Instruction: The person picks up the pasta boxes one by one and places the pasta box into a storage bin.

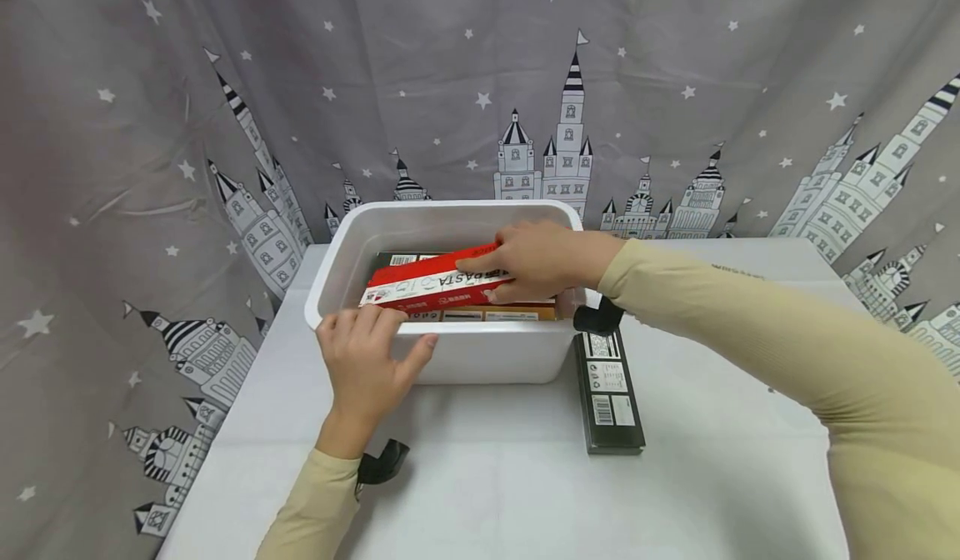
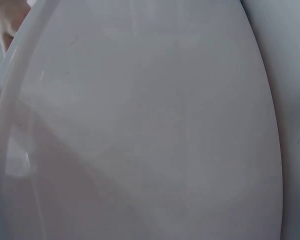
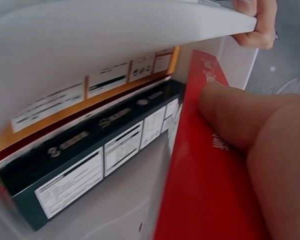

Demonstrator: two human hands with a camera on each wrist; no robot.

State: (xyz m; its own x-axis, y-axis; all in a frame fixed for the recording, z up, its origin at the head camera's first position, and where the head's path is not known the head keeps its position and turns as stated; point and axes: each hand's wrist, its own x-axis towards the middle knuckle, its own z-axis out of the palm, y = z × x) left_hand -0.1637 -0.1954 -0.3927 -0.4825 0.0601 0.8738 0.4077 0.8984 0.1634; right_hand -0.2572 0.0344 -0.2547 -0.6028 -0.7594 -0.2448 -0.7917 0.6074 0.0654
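Observation:
My right hand [image 1: 536, 260] holds a red and white pasta box [image 1: 450, 279] by its right part, inside the white bin [image 1: 487, 356]. The box is tilted, its left end lower and toward the front wall. In the right wrist view my thumb presses on the red face. My left hand [image 1: 363, 377] grips the bin's front rim near the left corner, fingers over the edge and thumb along the outer wall. Below the pasta box lie an orange-edged box [image 3: 55, 110] and a dark green box [image 3: 65, 170] with white labels. The left wrist view is mostly the bin's outer wall.
A dark box with white labels [image 1: 611, 402] lies on the white-covered table [image 1: 495, 468], right of the bin and close to its front corner. Behind the table hangs a grey curtain [image 1: 450, 68] printed with castles and stars. Black wrist straps show at both sleeves.

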